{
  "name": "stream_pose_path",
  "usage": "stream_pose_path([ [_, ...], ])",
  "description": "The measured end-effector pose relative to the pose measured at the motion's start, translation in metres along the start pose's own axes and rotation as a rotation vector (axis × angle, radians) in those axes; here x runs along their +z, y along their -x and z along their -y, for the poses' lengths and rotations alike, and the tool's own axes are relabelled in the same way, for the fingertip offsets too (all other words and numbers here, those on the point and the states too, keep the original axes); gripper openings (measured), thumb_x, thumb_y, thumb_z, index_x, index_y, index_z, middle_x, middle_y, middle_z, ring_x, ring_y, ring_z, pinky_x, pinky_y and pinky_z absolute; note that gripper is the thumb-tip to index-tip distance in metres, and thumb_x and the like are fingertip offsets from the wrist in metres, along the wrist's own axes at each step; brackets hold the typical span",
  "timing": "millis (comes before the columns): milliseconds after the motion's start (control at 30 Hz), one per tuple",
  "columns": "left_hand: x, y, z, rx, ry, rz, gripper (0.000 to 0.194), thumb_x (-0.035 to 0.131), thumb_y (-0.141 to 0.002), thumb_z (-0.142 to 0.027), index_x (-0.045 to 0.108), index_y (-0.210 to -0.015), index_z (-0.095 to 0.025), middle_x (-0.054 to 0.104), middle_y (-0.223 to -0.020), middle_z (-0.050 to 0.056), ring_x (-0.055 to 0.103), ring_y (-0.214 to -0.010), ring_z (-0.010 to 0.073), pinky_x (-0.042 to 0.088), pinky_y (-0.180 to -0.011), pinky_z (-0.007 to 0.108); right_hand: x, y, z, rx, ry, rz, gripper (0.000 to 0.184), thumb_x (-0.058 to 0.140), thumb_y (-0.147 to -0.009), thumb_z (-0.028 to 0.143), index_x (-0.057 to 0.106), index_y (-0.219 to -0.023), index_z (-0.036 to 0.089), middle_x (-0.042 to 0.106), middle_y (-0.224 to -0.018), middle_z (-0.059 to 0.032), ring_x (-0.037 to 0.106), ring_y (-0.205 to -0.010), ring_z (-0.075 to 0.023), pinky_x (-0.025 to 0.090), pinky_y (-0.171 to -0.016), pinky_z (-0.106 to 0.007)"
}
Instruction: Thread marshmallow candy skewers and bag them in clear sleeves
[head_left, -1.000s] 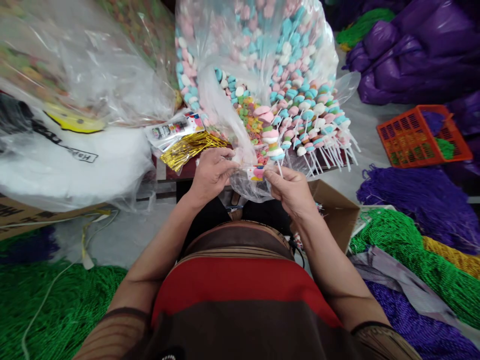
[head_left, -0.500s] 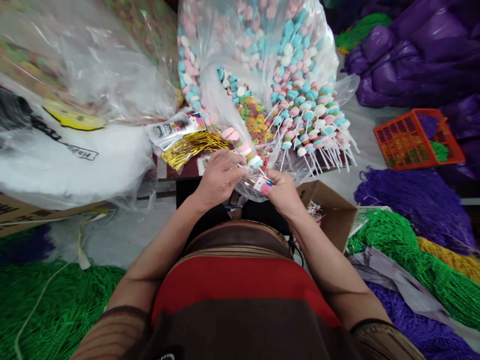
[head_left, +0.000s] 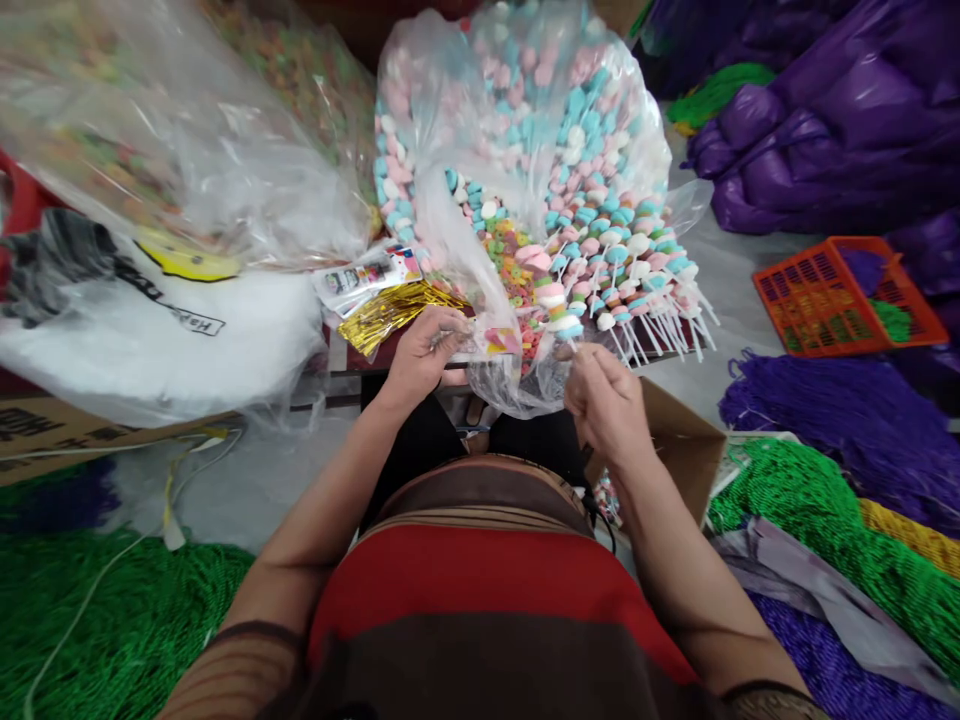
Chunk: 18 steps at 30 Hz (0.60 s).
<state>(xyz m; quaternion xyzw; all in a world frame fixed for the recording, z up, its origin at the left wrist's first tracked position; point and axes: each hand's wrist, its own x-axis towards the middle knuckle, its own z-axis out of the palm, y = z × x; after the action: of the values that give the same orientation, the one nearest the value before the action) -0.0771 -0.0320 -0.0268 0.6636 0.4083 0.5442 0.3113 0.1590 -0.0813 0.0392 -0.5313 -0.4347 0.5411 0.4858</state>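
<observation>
My right hand is closed on the stick of a candy skewer, which stands tilted with its pink, white and blue sweets above my fingers. My left hand pinches the end of a small clear wrapper bag with a colourful print, at the table's front edge. Skewer and wrapper are apart. Just beyond my hands, a large open clear bag holds loose sweets and fruit-coloured candy rings. Finished-looking candy skewers lie piled on its right, white sticks towards me.
Gold twist ties and printed wrappers lie left of the open bag. A white plastic sack sits farther left. At right are a cardboard box, an orange basket and purple strands. Green strands cover the floor at left.
My right hand has moved right with the candy skewer, away from my left hand. The printed wrapper, earlier by my right hand, is now in my left. The view has shifted slightly.
</observation>
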Motion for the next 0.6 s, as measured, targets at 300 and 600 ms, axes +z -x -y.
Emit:
stream_pose_path([
  [300,0.004,0.0,0.01,-0.099,0.135,0.019,0.033,0.064,-0.096,-0.055,0.065,-0.09,-0.022,0.07,-0.098,0.006,0.068,-0.099,0.0186,0.055,-0.093,0.036,-0.063,0.022,0.006,-0.164,0.374,0.032,0.041,0.069,-0.092,0.06,0.071,-0.077,0.021,0.051,-0.055,0.0032,0.044,-0.052,-0.0126,0.037,-0.052,-0.028],
  [600,-0.003,-0.007,0.001,0.097,-0.118,0.2,0.03,0.057,-0.102,-0.047,0.069,-0.093,-0.021,0.072,-0.101,0.008,0.068,-0.101,0.019,0.053,-0.093,0.036,-0.088,0.012,0.021,-0.335,0.71,0.104,0.034,0.069,-0.091,0.056,0.084,-0.09,0.025,0.082,-0.087,-0.006,0.074,-0.079,-0.0233,0.057,-0.075,-0.035],
])
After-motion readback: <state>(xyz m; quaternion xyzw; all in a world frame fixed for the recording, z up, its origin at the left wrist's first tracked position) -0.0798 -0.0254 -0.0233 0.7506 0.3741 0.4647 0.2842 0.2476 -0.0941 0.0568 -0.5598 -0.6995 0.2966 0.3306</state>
